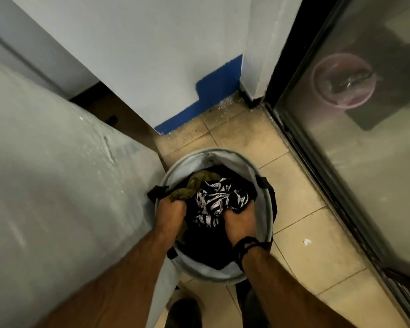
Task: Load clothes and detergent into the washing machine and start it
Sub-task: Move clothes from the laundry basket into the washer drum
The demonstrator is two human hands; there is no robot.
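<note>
A round grey laundry hamper [237, 159] with black handles stands on the tiled floor below me. It holds an olive-green garment [189, 188], a black-and-white patterned garment [215, 200] and dark clothes [206, 247]. Both hands are down inside it. My left hand [171, 214] grips the olive-green garment at the hamper's left side. My right hand [240, 223], with a dark band at the wrist, grips the dark clothes on the right; its fingers are buried in the fabric. A large white appliance top [57, 197], likely the washing machine, fills the left.
A white wall [152, 55] with a blue base strip [213, 95] rises behind the hamper. A dark-framed glass door [355, 143] runs along the right, with a pink tub [343, 81] behind it. Beige floor tiles [312, 252] lie between hamper and door. My feet show below.
</note>
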